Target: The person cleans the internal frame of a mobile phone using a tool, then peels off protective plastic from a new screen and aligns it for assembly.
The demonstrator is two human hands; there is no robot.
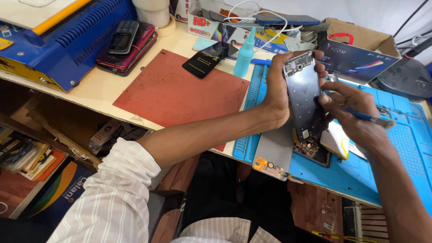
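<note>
My left hand (278, 92) grips an opened phone frame (305, 96), held upright and tilted over the blue work mat (405, 144). My right hand (351, 114) holds a thin blue tool (371, 118) with a pale tip pointing right, its fingers touching the frame's right edge. Under the frame lie a grey screen panel (275, 150) with an orange flex end and another opened phone part (315, 150). A white battery-like piece (335, 139) lies beside them.
A red mat (180, 90) covers the bench to the left. A teal squeeze bottle (245, 56) and a black phone (208, 57) stand behind it. A blue machine (67, 40) with stacked phones (126, 42) sits far left. Boxes and cables crowd the back.
</note>
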